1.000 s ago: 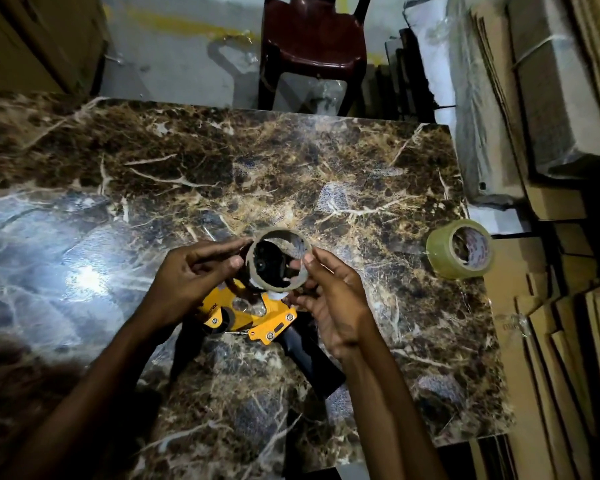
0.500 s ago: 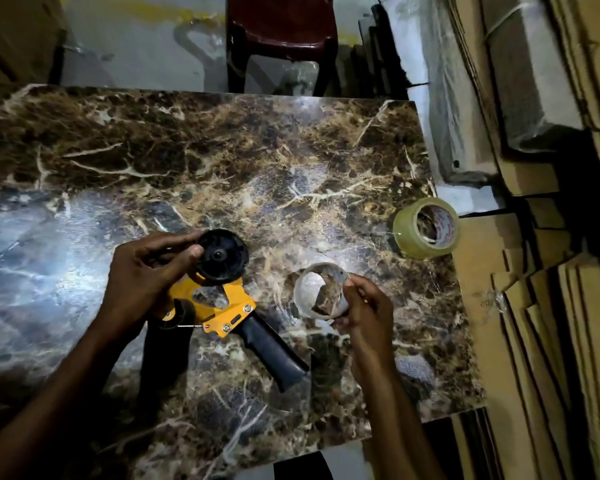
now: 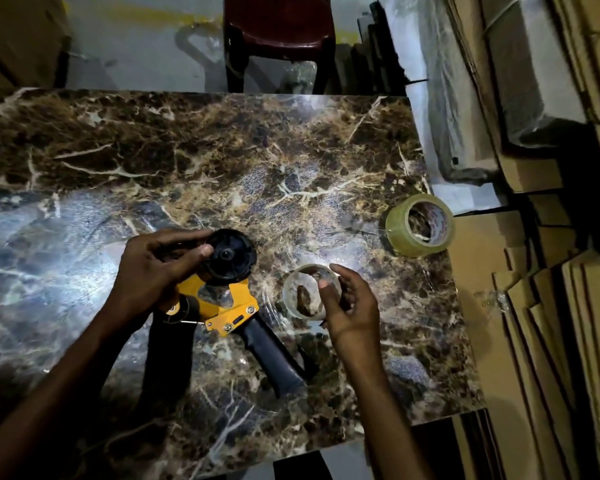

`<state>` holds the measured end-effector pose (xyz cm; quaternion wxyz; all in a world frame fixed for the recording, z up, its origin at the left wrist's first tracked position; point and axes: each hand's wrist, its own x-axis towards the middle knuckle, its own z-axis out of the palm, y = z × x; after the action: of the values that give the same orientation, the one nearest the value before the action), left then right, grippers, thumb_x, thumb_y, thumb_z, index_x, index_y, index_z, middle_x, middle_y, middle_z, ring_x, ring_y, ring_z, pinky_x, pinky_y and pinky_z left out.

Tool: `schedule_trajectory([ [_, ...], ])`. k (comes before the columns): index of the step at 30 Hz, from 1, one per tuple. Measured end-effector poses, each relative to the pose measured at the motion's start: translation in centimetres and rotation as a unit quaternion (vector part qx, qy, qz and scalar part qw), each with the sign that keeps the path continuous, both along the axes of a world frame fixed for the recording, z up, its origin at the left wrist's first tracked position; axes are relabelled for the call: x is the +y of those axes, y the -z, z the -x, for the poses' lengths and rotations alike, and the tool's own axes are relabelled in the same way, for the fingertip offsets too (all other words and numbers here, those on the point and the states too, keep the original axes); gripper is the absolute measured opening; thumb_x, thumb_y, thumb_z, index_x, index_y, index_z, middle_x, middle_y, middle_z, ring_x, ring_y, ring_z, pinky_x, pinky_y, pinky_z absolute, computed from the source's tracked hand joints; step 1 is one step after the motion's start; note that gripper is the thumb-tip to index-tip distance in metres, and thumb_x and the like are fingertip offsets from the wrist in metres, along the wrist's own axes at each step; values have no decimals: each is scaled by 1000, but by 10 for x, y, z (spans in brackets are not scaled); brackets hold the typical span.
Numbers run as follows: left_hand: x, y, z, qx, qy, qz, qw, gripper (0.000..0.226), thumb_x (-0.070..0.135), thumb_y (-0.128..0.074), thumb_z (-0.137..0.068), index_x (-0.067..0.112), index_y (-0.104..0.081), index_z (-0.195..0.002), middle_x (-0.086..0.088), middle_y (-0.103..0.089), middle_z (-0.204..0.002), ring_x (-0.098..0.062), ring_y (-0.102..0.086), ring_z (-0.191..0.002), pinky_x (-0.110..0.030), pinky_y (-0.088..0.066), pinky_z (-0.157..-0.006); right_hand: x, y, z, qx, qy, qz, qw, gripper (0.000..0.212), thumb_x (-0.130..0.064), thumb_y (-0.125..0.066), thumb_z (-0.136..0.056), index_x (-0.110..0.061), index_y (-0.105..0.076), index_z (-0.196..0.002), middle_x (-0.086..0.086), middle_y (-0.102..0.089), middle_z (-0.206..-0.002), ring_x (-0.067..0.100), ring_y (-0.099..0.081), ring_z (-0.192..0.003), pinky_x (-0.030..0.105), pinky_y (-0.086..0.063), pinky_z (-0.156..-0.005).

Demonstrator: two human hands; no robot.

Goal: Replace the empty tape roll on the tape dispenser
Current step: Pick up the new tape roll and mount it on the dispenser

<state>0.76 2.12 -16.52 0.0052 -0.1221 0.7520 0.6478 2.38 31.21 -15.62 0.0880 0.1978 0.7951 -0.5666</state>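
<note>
I see a dim room with a dark red plastic chair (image 3: pixel 279 26) beyond the far edge of a brown marble-patterned table (image 3: pixel 222 150) and stacks of flattened cardboard (image 3: pixel 565 341) along its right side. The yellow tape dispenser (image 3: pixel 222 299) lies in the middle of the table toward the near edge, its black handle (image 3: pixel 274 358) pointing to the near right corner and its black spool hub (image 3: pixel 230 255) bare. My left hand (image 3: pixel 153 271) grips the dispenser's front end, fingers curled over the frame and the thumb resting against the hub's left rim. The empty tape roll (image 3: pixel 305 292), a pale cardboard core, sits just right of the dispenser, and my right hand (image 3: pixel 350 303) pinches its right wall narrowly between thumb and fingertips; I cannot tell whether it rests on the table or is held just above it. A full roll of clear tape (image 3: pixel 418 225) lies flat by the right edge, well apart from both hands. A second ago the core was on the hub with both hands around it; now it is off and to the right.
</note>
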Motion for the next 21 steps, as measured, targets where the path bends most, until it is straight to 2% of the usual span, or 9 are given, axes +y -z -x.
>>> schedule_trajectory([
  [2, 0, 1, 1, 2, -3, -5, 1000, 34, 21, -78, -80, 17, -79, -114, 5, -82, -110, -11, -77, -100, -18, -62, -84, 6, -1, -1, -1, 10, 8, 1000, 30, -36, -73, -94, -30, -70, -124, -3, -69, -122, 7, -67, -109, 25, -57, -89],
  [5, 1, 3, 2, -4, -10, -10, 1000, 38, 22, -78, -79, 13, -79, -116, -8, -79, -117, -18, -76, -104, -20, -63, -88, 15, -3, 1, 3, 10, 3, 1000, 28, -31, -73, -95, -30, -69, -123, -2, -69, -115, -7, -65, -94, 12, -52, -79],
  [6, 3, 2, 3, -9, -11, -12, 1000, 37, 22, -78, -79, 13, -79, -116, -8, -79, -117, -18, -76, -104, -21, -63, -88, 19, -2, 1, 6, 12, -2, 1000, 30, -32, -74, -95, -28, -68, -124, -1, -70, -114, -5, -65, -93, 11, -51, -77],
  [9, 6, -1, 5, -21, -10, -13, 1000, 33, 24, -78, -80, 18, -80, -113, -4, -81, -115, -15, -78, -103, -23, -64, -87, 29, -2, 5, 24, 23, -40, 999, 34, -35, -74, -94, -29, -67, -127, -1, -69, -113, 8, -66, -98, 22, -54, -80],
  [12, 7, -2, 5, -31, -10, -13, 999, 33, 23, -78, -80, 19, -81, -113, 1, -83, -112, -12, -78, -100, -22, -64, -85, 46, -4, 14, 55, 35, -99, 993, 38, -28, -77, -93, -22, -67, -129, -1, -66, -113, 1, -61, -93, 6, -46, -71],
  [14, 10, -3, 5, -33, -11, -19, 999, 37, 20, -77, -80, 12, -79, -116, -1, -81, -111, -6, -78, -96, -18, -63, -83, 63, -5, 24, 72, 53, -122, 989, 41, -23, -79, -92, -16, -65, -130, 0, -62, -117, -3, -58, -91, 0, -43, -68],
  [16, 14, -4, 5, -30, -12, -20, 999, 39, 17, -75, -80, 10, -77, -118, 3, -83, -104, 0, -77, -90, -14, -62, -79, 79, -3, 33, 101, 66, -165, 979, 45, -22, -80, -90, -12, -60, -129, 3, -59, -122, 6, -56, -87, -1, -41, -73],
  [18, 18, -3, 6, -29, -9, -26, 999, 32, 11, -74, -83, 13, -77, -115, 11, -84, -99, 3, -77, -86, -11, -60, -75, 95, 0, 42, 140, 77, -197, 967, 51, -20, -82, -88, -9, -54, -129, 9, -56, -125, 15, -55, -99, 7, -45, -84],
  [21, 20, 0, 7, -12, -2, -14, 1000, 38, 9, -72, -86, 6, -73, -123, -4, -82, -107, 4, -76, -86, -10, -58, -73, 111, 8, 56, 150, 96, -210, 961, 71, -24, -86, -84, -6, -44, -139, 18, -49, -138, 33, -52, -127, 45, -48, -108],
])
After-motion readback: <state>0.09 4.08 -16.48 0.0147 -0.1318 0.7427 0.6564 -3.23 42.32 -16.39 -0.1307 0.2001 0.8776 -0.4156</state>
